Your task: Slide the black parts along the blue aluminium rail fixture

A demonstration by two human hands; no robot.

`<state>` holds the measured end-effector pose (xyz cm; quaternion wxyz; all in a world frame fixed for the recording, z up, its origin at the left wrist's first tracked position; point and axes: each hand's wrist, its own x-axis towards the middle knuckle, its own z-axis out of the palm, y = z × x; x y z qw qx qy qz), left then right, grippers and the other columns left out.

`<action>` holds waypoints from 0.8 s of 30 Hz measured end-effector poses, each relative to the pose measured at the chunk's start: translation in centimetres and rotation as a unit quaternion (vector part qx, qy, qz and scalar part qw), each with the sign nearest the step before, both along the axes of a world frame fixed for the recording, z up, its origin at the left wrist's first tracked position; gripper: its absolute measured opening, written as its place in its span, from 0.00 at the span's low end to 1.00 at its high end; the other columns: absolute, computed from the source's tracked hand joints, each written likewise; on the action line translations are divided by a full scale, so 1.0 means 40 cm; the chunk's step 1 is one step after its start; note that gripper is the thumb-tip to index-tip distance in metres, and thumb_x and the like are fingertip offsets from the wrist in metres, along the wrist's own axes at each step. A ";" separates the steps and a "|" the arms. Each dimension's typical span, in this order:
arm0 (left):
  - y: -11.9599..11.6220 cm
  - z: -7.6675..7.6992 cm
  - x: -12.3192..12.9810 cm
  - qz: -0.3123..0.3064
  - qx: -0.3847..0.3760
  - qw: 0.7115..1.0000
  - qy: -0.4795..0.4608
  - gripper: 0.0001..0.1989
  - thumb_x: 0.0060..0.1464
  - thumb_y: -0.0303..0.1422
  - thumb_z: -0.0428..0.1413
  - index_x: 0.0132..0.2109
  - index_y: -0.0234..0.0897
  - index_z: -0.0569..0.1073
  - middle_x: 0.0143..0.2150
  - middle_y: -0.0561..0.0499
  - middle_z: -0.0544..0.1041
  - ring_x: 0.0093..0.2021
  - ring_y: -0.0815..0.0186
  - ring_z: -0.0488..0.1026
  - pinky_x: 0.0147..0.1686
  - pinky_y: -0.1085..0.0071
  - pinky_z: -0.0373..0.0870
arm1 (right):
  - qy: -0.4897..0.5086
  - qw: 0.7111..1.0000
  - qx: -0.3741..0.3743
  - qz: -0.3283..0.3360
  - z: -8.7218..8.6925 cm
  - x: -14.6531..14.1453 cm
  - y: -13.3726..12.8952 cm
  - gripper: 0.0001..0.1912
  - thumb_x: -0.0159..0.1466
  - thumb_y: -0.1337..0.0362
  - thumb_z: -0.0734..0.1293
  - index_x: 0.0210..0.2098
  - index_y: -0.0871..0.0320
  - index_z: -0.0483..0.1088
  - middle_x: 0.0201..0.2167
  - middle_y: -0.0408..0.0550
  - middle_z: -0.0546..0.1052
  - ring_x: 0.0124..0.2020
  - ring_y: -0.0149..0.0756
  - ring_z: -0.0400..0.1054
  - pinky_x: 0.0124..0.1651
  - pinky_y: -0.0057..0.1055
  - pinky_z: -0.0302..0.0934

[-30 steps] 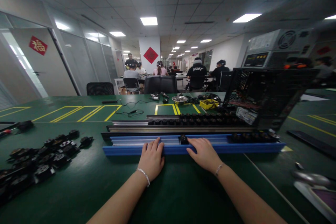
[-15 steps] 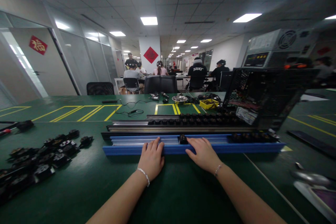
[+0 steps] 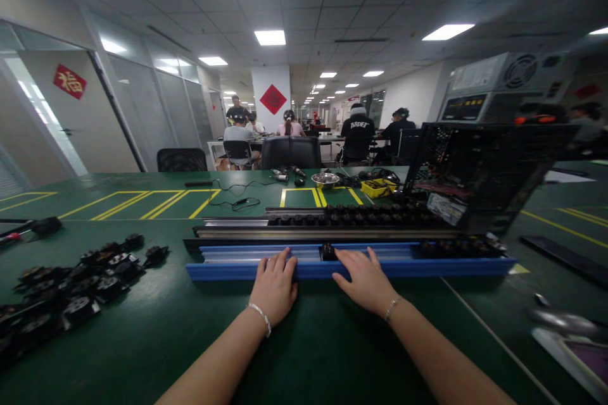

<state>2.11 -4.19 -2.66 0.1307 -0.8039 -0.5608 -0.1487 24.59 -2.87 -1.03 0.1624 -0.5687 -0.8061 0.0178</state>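
Note:
A long blue rail (image 3: 223,271) with a silvery channel lies crosswise on the green table. My left hand (image 3: 274,285) rests flat over the rail's front wall, its fingers stretched out and holding nothing. In the channel, between the hands, sits a small black block (image 3: 327,252). My right hand (image 3: 363,278) has its fingers spread over the front wall, with the index fingertip against the block's right side; it does not grasp it. Several similar dark pieces (image 3: 451,248) stand in a row at the rail's right end.
Behind lies a black rail (image 3: 228,235), with a row of black pieces (image 3: 351,218) beyond. Many loose black parts (image 3: 80,281) are piled at left. An open computer case (image 3: 494,171) stands at right. Farther back are a metal bowl (image 3: 325,180) and yellow tray (image 3: 377,188).
The black block has shifted slightly left along the channel, and my right hand has moved left with it, its fingers spreading a little. My left hand has stayed in place.

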 end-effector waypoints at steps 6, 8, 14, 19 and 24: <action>0.001 0.000 -0.002 -0.004 -0.006 1.000 -0.001 0.23 0.51 0.35 0.50 0.55 0.41 0.62 0.61 0.45 0.60 0.57 0.56 0.59 0.56 0.55 0.51 | -0.006 1.000 0.006 0.003 -0.003 -0.005 -0.002 0.28 0.59 0.54 0.58 0.57 0.57 0.59 0.55 0.53 0.66 0.56 0.43 0.57 0.60 0.52 0.36; 0.002 -0.001 -0.003 -0.004 -0.006 1.000 0.000 0.23 0.51 0.34 0.50 0.55 0.42 0.62 0.61 0.46 0.60 0.57 0.57 0.59 0.56 0.55 0.51 | -0.009 1.000 0.011 0.002 -0.004 -0.006 -0.002 0.28 0.59 0.54 0.58 0.57 0.57 0.59 0.54 0.53 0.66 0.56 0.43 0.57 0.60 0.51 0.36; 0.001 -0.001 -0.002 -0.003 -0.004 1.000 0.006 0.23 0.50 0.35 0.50 0.55 0.41 0.61 0.61 0.46 0.60 0.57 0.57 0.59 0.56 0.56 0.51 | -0.018 1.000 0.007 0.000 -0.002 -0.009 -0.005 0.29 0.59 0.54 0.58 0.58 0.57 0.58 0.55 0.53 0.66 0.55 0.43 0.56 0.60 0.51 0.36; 0.000 0.000 -0.001 0.001 -0.007 1.000 0.005 0.24 0.50 0.35 0.50 0.55 0.42 0.61 0.61 0.46 0.60 0.56 0.56 0.59 0.56 0.56 0.51 | -0.023 1.000 0.007 -0.002 -0.001 -0.008 -0.005 0.28 0.60 0.53 0.57 0.58 0.55 0.58 0.55 0.52 0.66 0.55 0.43 0.56 0.60 0.51 0.34; 0.001 0.001 -0.001 0.004 -0.015 1.000 0.004 0.24 0.50 0.35 0.50 0.56 0.42 0.61 0.62 0.46 0.59 0.57 0.57 0.58 0.56 0.56 0.50 | -0.023 1.000 0.007 -0.002 -0.004 -0.008 -0.005 0.28 0.60 0.53 0.57 0.58 0.56 0.57 0.55 0.51 0.66 0.55 0.42 0.56 0.60 0.51 0.33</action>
